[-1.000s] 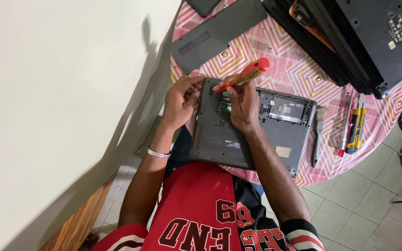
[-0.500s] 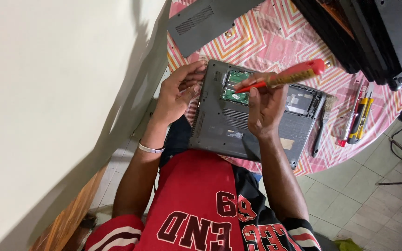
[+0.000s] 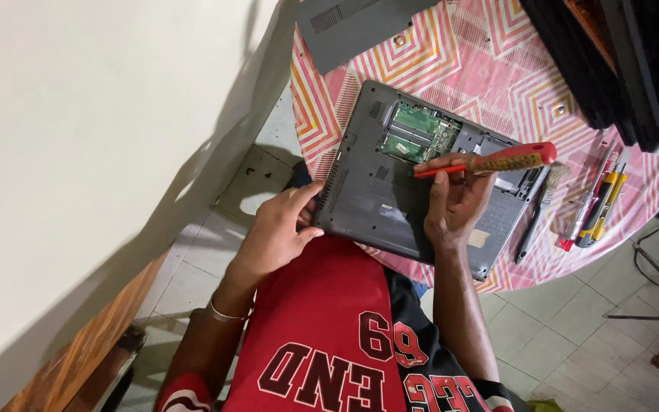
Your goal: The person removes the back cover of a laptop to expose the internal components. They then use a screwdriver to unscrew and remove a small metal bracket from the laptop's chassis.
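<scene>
**Pink zigzag cloth, open laptop, brush lifted off the board**

Pink-and-orange patterned cloth covers the round table in front of me, and the grey laptop lies upside down at its near edge, over my lap, with its bay uncovered and the green circuit board showing.

My right hand is closed around the red-handled brush, which now lies level across the machine with its red tip just beside the board. A second ago the brush was angled down into the bay; half a second ago it had risen. So I judge the sweep over the board is pausing or shifting along.

My left hand has slid from the top of the case down to its near left corner, fingers loosely curled against the edge, steadying it.

Farther out, the detached grey cover panel rests at the far side. Screwdrivers with red and yellow handles lie to the right, and a stack of dark laptops sits beyond them.
</scene>
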